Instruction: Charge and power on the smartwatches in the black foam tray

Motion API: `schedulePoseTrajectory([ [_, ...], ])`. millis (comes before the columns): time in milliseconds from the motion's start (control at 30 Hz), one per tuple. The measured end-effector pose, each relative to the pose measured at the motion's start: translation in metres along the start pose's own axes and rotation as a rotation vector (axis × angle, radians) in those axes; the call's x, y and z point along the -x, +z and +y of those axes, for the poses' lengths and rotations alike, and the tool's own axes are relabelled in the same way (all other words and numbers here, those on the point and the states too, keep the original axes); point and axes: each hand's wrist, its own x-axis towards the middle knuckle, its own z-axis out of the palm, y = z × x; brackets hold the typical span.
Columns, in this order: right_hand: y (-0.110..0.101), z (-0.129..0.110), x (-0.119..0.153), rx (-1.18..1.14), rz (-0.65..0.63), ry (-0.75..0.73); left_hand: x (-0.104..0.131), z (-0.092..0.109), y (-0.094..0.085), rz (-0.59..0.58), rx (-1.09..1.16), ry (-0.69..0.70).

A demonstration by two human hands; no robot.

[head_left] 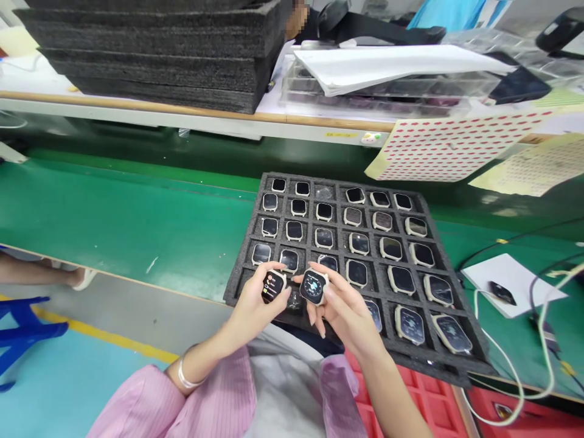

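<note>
My left hand [255,301] is closed around a smartwatch [272,286] whose lit screen shows a menu list with small coloured icons. Just to the right, my right hand [342,301] grips a second smartwatch [314,286] by its edges, its screen lit with a dial face. Neither watch has a strap. Both are held above the near edge of a black foam tray [338,309], close together but apart. Rows of strapless watches with mostly dark screens, such as a watch [402,280], sit in the tray's compartments.
A shelf [219,118] behind carries stacked black foam trays [173,55] and papers [392,64]. The tray rests on a green bench [114,219]. White cables [515,365] and a white box [511,283] lie right. Red trays [410,395] are below. Someone's leg [41,272] shows left, near a blue stool [27,328].
</note>
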Motion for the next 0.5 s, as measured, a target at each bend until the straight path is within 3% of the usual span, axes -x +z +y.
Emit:
schedulePoseTrajectory([
  [500, -0.0018, 0.006, 0.0002, 0.01, 0.013, -0.007, -0.0009, -0.0012, 0.003, 0.002, -0.02, 0.011],
])
